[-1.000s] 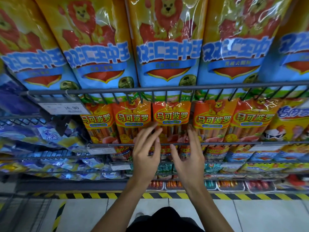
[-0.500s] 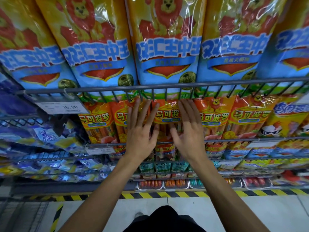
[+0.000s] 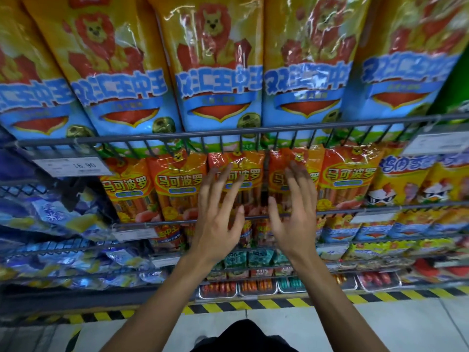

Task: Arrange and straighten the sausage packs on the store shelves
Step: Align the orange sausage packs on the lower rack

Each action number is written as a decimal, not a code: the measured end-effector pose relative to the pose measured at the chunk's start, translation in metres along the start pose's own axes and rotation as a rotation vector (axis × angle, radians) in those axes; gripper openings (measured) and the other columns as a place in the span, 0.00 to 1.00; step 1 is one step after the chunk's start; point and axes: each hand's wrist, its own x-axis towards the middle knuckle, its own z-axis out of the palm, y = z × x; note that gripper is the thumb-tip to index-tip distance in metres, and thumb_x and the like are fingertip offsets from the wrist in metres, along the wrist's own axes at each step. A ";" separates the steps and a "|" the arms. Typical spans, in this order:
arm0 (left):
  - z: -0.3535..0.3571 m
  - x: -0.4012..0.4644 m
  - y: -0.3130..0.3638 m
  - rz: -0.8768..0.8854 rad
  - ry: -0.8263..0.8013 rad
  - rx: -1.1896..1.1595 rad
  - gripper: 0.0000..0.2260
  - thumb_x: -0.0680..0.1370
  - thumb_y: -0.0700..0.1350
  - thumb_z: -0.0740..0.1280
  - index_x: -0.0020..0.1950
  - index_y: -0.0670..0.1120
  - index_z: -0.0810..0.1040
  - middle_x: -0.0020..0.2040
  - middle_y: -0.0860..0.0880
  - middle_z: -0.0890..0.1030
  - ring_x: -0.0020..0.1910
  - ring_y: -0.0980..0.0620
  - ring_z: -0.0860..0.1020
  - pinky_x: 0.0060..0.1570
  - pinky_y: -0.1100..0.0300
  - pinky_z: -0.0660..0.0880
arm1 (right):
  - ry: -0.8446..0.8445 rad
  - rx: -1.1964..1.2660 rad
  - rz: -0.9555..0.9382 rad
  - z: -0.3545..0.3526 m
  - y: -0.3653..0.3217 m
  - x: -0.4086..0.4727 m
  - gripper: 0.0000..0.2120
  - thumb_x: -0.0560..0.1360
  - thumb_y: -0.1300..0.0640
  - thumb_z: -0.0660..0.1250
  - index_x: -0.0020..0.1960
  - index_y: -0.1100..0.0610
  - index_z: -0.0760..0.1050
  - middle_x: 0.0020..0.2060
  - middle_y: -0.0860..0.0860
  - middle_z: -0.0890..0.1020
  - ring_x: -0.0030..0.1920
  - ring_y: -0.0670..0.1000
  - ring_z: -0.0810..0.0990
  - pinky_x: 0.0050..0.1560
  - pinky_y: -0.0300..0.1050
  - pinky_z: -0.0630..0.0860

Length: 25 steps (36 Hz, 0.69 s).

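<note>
A row of orange sausage packs stands upright on the middle wire shelf. My left hand (image 3: 218, 212) lies with straight, spread fingers on the front of the third orange pack (image 3: 247, 168). My right hand (image 3: 291, 212) lies the same way on the fourth orange pack (image 3: 313, 163), just to its right. A dark gap shows between these two packs. More orange packs (image 3: 177, 184) stand to the left and one orange pack (image 3: 350, 179) to the right. Neither hand holds anything.
Large yellow-and-blue sausage bags (image 3: 218, 72) fill the shelf above, behind a grey wire rail (image 3: 152, 139). A price tag (image 3: 72, 166) hangs at left. Yellow chicken-print packs (image 3: 411, 181) stand at right, blue bags (image 3: 50, 212) at left. Lower shelves hold small packs and trays.
Both hands have shifted right along the row, from the second and third packs to the third and fourth. The camera has turned right too.
</note>
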 end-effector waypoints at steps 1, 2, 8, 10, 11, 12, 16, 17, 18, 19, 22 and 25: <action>0.003 0.001 0.008 0.031 -0.038 -0.024 0.26 0.82 0.42 0.67 0.80 0.45 0.65 0.82 0.46 0.59 0.82 0.44 0.52 0.80 0.45 0.54 | 0.006 -0.011 0.005 -0.005 0.007 0.000 0.27 0.80 0.61 0.69 0.76 0.64 0.65 0.77 0.57 0.66 0.79 0.56 0.60 0.78 0.55 0.59; 0.006 0.003 0.017 0.060 -0.069 -0.040 0.26 0.82 0.42 0.67 0.80 0.45 0.64 0.82 0.47 0.58 0.82 0.46 0.52 0.80 0.49 0.52 | 0.009 -0.020 0.005 -0.010 0.013 0.002 0.27 0.80 0.61 0.68 0.76 0.64 0.65 0.77 0.57 0.66 0.79 0.57 0.60 0.78 0.55 0.59; 0.032 0.029 0.048 0.134 -0.170 0.007 0.28 0.83 0.46 0.64 0.82 0.48 0.59 0.84 0.50 0.53 0.83 0.48 0.47 0.81 0.47 0.51 | -0.095 -0.076 -0.086 -0.036 0.050 0.027 0.28 0.80 0.60 0.67 0.78 0.60 0.63 0.78 0.53 0.65 0.80 0.56 0.58 0.78 0.57 0.61; 0.040 0.038 0.045 0.129 -0.177 0.058 0.29 0.83 0.47 0.64 0.83 0.48 0.57 0.84 0.50 0.52 0.83 0.47 0.47 0.80 0.42 0.52 | -0.140 -0.108 -0.121 -0.042 0.062 0.033 0.29 0.79 0.61 0.67 0.79 0.58 0.63 0.78 0.52 0.65 0.80 0.55 0.58 0.78 0.56 0.61; 0.043 0.041 0.044 0.130 -0.180 0.085 0.30 0.83 0.47 0.64 0.83 0.48 0.56 0.84 0.50 0.51 0.83 0.47 0.47 0.80 0.41 0.52 | -0.150 -0.111 -0.130 -0.045 0.067 0.035 0.29 0.79 0.61 0.66 0.79 0.58 0.63 0.78 0.51 0.66 0.80 0.55 0.58 0.78 0.56 0.61; 0.045 0.044 0.043 0.131 -0.181 0.114 0.31 0.83 0.47 0.65 0.83 0.49 0.55 0.84 0.50 0.51 0.83 0.47 0.47 0.79 0.40 0.52 | -0.156 -0.111 -0.136 -0.047 0.069 0.037 0.29 0.79 0.61 0.66 0.78 0.58 0.64 0.78 0.51 0.66 0.80 0.55 0.59 0.78 0.55 0.61; 0.048 0.048 0.045 0.117 -0.156 0.176 0.31 0.82 0.47 0.66 0.83 0.50 0.56 0.84 0.49 0.51 0.83 0.45 0.46 0.79 0.39 0.51 | -0.198 -0.141 -0.127 -0.049 0.071 0.042 0.30 0.79 0.57 0.66 0.79 0.56 0.63 0.78 0.50 0.66 0.79 0.55 0.61 0.77 0.53 0.61; 0.048 0.051 0.046 0.102 -0.152 0.191 0.32 0.82 0.47 0.65 0.83 0.51 0.55 0.84 0.49 0.50 0.83 0.45 0.46 0.79 0.39 0.50 | -0.208 -0.159 -0.105 -0.049 0.069 0.042 0.31 0.78 0.56 0.66 0.80 0.55 0.62 0.78 0.50 0.66 0.79 0.55 0.60 0.76 0.54 0.61; 0.048 0.054 0.048 0.079 -0.152 0.210 0.32 0.82 0.49 0.65 0.83 0.52 0.54 0.84 0.49 0.50 0.83 0.46 0.45 0.80 0.39 0.48 | -0.214 -0.179 -0.079 -0.049 0.067 0.042 0.32 0.78 0.54 0.65 0.80 0.54 0.61 0.78 0.49 0.65 0.78 0.55 0.60 0.75 0.54 0.60; 0.047 0.056 0.050 0.048 -0.160 0.223 0.33 0.82 0.50 0.64 0.83 0.54 0.53 0.84 0.50 0.50 0.83 0.47 0.43 0.80 0.40 0.45 | -0.216 -0.196 -0.058 -0.048 0.066 0.042 0.33 0.77 0.52 0.65 0.80 0.53 0.61 0.78 0.49 0.65 0.78 0.55 0.60 0.74 0.54 0.59; 0.044 0.060 0.060 -0.036 -0.183 0.197 0.33 0.82 0.50 0.64 0.84 0.56 0.51 0.84 0.51 0.50 0.82 0.50 0.41 0.81 0.44 0.43 | -0.218 -0.175 -0.037 -0.050 0.066 0.045 0.33 0.77 0.51 0.66 0.80 0.53 0.62 0.78 0.48 0.66 0.77 0.56 0.61 0.72 0.55 0.60; 0.042 0.053 0.069 -0.004 -0.091 0.101 0.31 0.82 0.46 0.66 0.83 0.50 0.58 0.83 0.49 0.54 0.83 0.46 0.48 0.80 0.44 0.52 | -0.151 0.017 -0.034 -0.057 0.066 0.040 0.28 0.80 0.56 0.67 0.78 0.56 0.66 0.76 0.50 0.68 0.76 0.53 0.65 0.75 0.50 0.63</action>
